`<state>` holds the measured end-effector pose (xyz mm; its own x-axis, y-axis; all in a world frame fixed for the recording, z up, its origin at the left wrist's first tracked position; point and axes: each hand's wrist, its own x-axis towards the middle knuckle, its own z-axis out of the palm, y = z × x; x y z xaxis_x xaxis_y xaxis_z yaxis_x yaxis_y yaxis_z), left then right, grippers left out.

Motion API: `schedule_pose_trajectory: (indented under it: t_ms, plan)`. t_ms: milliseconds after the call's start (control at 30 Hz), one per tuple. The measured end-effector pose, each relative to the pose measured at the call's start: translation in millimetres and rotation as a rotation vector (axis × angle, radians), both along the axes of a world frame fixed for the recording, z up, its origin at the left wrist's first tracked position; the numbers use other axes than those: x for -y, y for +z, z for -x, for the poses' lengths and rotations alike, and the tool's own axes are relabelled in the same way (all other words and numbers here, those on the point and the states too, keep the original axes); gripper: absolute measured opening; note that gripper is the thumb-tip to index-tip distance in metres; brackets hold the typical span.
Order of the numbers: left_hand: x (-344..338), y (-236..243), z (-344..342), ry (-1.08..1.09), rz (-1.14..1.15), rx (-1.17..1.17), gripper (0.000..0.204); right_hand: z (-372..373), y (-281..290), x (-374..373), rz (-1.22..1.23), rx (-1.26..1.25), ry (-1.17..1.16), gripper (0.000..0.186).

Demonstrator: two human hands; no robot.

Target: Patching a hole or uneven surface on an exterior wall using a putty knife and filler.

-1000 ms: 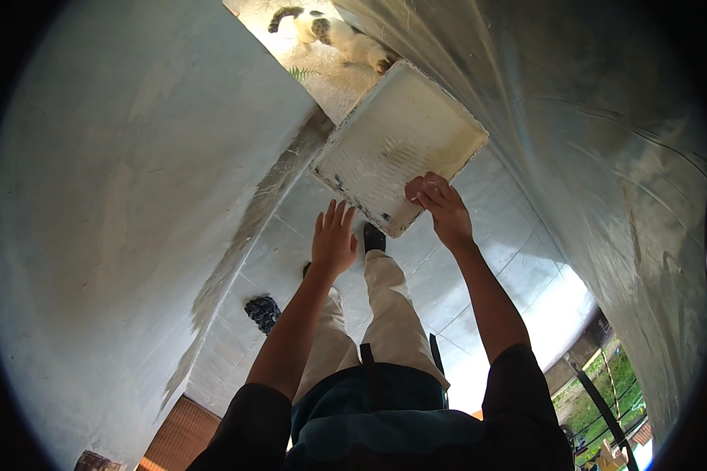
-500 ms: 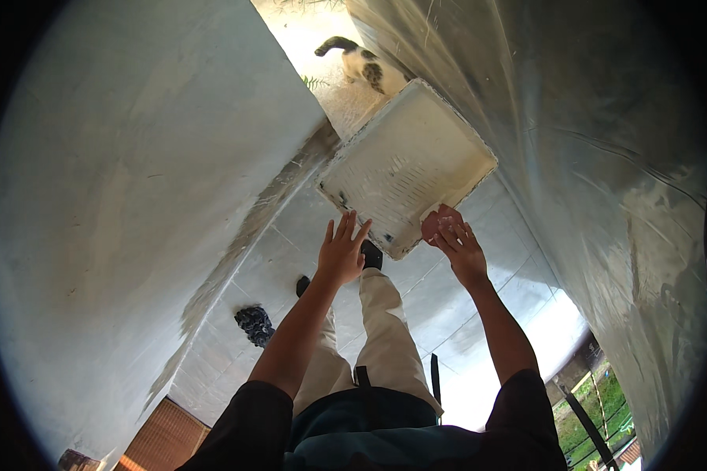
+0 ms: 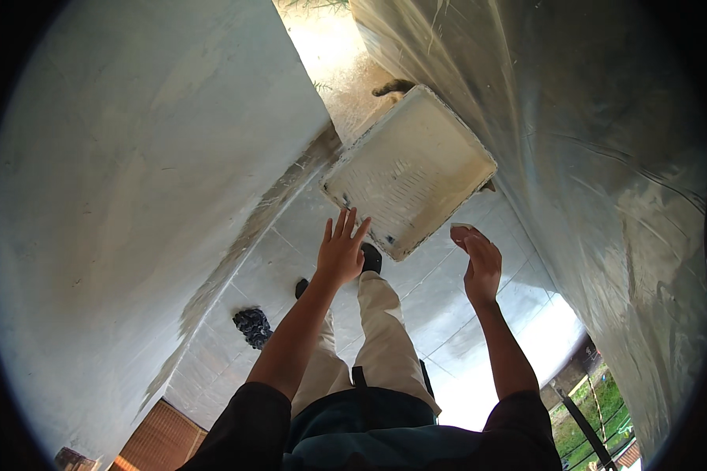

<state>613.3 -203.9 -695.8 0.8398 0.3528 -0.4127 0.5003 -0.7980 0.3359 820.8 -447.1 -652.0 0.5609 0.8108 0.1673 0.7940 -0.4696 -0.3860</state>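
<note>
A paint tray point(image 3: 440, 129), cream coloured with a ribbed slope and a paint-crusted rim, lies at an angle in front of me. My left hand point(image 3: 341, 250) reaches to its near left edge, fingers stretched and apart, the tips over or against the rim; whether they touch cannot be made out. To the right of the tray and apart from it, my right hand point(image 3: 484, 267) is closed round a reddish-brown pad point(image 3: 461, 233) with a whitish edge. Most of the pad is hidden by the fingers, and its exact kind is unclear.
A smooth grey wall point(image 3: 157, 165) rises on the left; clear plastic sheeting point(image 3: 605, 173) hangs on the right. A cat's dark tail point(image 3: 393, 87) shows past the tray's far corner. A crumpled black bundle point(image 3: 252, 326) lies on the tiled floor beside my feet.
My right hand has moved right and away from the tray's edge with the reddish-brown pad. The cat has gone mostly behind the tray. My left hand has stayed nearly still.
</note>
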Motion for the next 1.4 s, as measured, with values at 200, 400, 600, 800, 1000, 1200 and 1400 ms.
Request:
schedule_pose_trajectory:
  t_ms: [200, 400, 600, 800, 1000, 1200, 1400]
  plan:
    - [-0.5, 6.5, -5.5, 0.059, 0.041, 0.037, 0.074, -47.3, -33.5, -101.4, -0.092, -0.160, -0.229, 0.028]
    - [1.3, 7.7, -11.6, 0.111, 0.043, 0.097, 0.072, -81.2, -65.9, -164.2, -0.110, -0.140, -0.148, 0.024]
    - [-1.7, 7.5, -14.7, 0.147, 0.051, 0.104, 0.069, -94.3, -85.7, -189.6, -0.066, -0.115, -0.087, 0.025]
    - [-1.5, 4.2, -14.9, 0.176, 0.053, 0.152, 0.069, -99.8, -91.4, -192.5, -0.050, -0.158, -0.051, 0.025]
    - [0.8, 1.4, -12.8, 0.197, 0.062, 0.146, 0.068, -94.4, -79.3, -192.7, -0.022, -0.147, -0.080, 0.027]
    - [6.2, 1.0, -15.2, 0.190, 0.069, 0.154, 0.065, -97.1, -95.2, -183.2, -0.062, -0.139, -0.096, 0.031]
    - [9.4, 0.1, -11.3, 0.200, 0.074, 0.165, 0.064, -98.9, -102.1, -186.3, -0.052, -0.186, -0.103, 0.027]
